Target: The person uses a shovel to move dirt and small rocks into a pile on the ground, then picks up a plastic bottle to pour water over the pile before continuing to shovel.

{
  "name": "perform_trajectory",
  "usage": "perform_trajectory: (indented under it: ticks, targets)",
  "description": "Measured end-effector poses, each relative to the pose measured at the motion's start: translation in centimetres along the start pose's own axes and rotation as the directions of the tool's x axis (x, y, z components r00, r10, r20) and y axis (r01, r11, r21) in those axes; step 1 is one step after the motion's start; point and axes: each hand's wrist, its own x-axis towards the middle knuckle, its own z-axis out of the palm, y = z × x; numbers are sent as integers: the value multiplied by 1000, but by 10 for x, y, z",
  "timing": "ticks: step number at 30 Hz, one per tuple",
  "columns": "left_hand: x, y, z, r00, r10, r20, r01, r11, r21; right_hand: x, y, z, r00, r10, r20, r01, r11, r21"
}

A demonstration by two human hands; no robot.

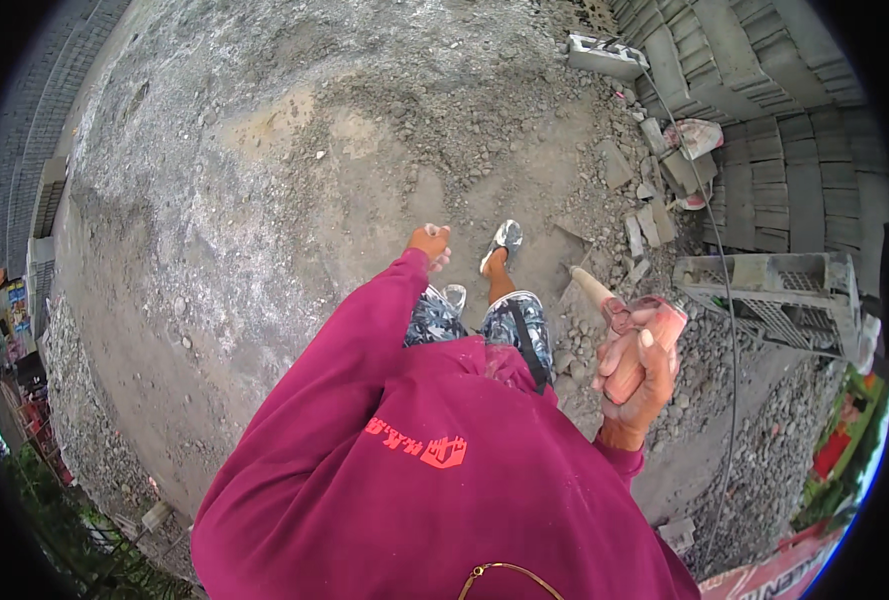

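Note:
My right hand (636, 372) is wrapped around the reddish grip of a shovel (591, 287), at the right of my body. A pale wooden shaft runs from the grip toward the ground. Past its lower end a flat grey blade shows in part against the gravel. My left hand (430, 246) hangs in front of me above the ground, fingers curled in, with nothing seen in it. Below it are my legs in patterned shorts, one shoe (505, 240) set ahead of the other.
Stacked grey concrete blocks (764, 180) rise at the far right, and a grey plastic crate (774, 290) stands nearer. A dark cable (729, 300) crosses the ground on that side. Broken blocks (649, 225) and a white sack (694, 137) lie beside the stacks. Loose gravel (434, 120) covers the ground ahead.

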Motion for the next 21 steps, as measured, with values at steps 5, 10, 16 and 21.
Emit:
perform_trajectory:
  ticks: [5, 10, 16, 21]
  targets:
    - [-60, -4, 129, 878, -104, 468, 115, 993, 5, -98, 31, -66, 960, 132, -248, -34, 930, 365]
    - [-115, -48, 214, 811, -190, 553, 303, 945, -120, -198, 93, -140, 763, 409, -499, -172, 874, 453]
    - [-108, -223, 268, 866, -383, 321, 485, 799, -355, -268, 193, -217, 599, 533, -597, -219, 826, 519]
    - [-86, -321, 281, 841, -520, 151, 542, 802, -251, -287, 259, -267, 539, 601, -590, -282, 789, 546]
